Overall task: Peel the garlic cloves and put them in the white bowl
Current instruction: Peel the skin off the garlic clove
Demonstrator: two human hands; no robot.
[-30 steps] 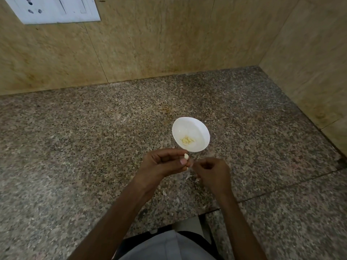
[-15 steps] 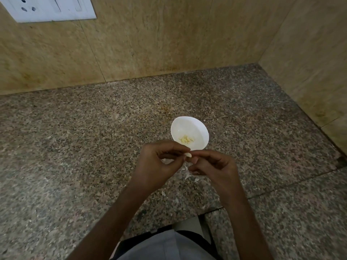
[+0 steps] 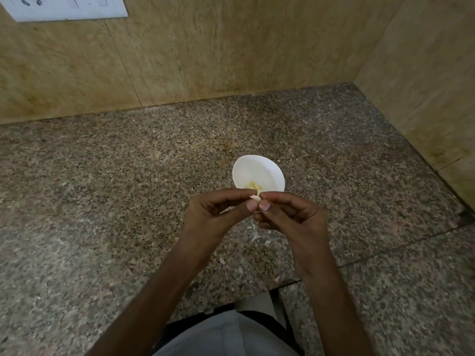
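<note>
We see a small pale garlic clove point(image 3: 256, 197), its papery skin partly lifted, pinched between the left hand point(image 3: 213, 214) and the right hand point(image 3: 290, 217), just in front of the white bowl point(image 3: 248, 168). The bowl stands upright on the surface point(image 3: 102, 201) with yellowish peeled cloves point(image 3: 255, 186) inside.
</note>
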